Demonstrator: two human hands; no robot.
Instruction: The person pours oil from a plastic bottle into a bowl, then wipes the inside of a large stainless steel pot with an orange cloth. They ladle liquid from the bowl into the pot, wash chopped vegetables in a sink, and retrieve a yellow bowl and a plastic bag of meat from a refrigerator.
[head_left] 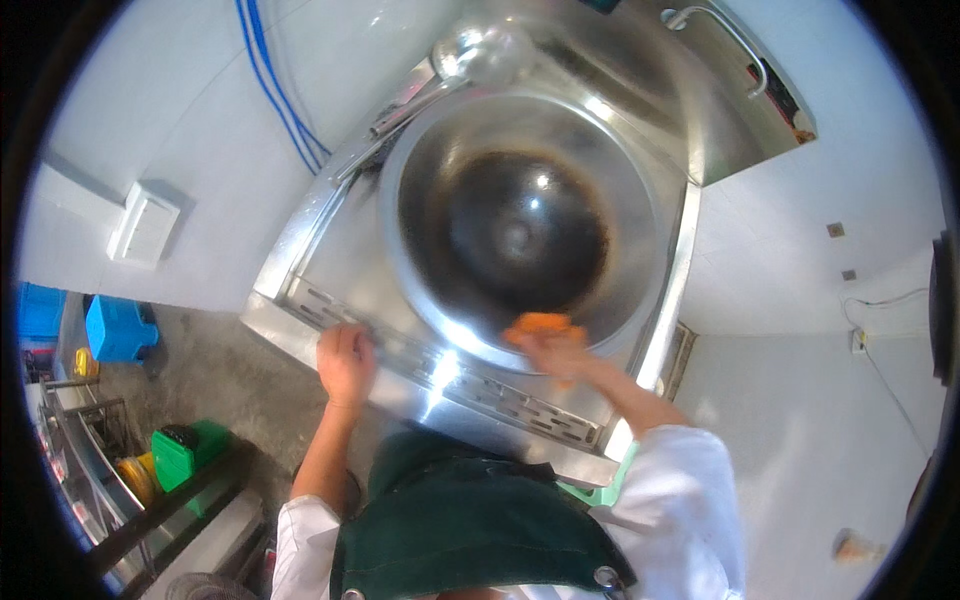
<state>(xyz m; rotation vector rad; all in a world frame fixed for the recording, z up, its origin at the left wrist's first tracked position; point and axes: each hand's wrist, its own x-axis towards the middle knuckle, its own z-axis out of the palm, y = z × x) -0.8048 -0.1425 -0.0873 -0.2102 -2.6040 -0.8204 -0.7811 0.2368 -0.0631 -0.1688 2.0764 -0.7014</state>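
My right hand (562, 356) is closed on an orange cloth (543, 326) and presses it at the near rim of a large round wok (640, 230). The hand is slightly blurred. Dark brown and black staining covers the wok's middle, and its outer wall is bright metal. At the left, my left hand (345, 358) rests on the front ledge of the steel stove (345, 255), beside its slotted strip (520, 405). Its fingers are curled in; what they hold, if anything, is hidden.
A long-handled metal ladle (425, 105) lies at the wok's far left. Beyond it, a tap (740, 40) curves at the far right. Blue cables (270, 80) hang on the left wall. Blue (120, 328) and green bins (185, 455) stand on the floor at the left.
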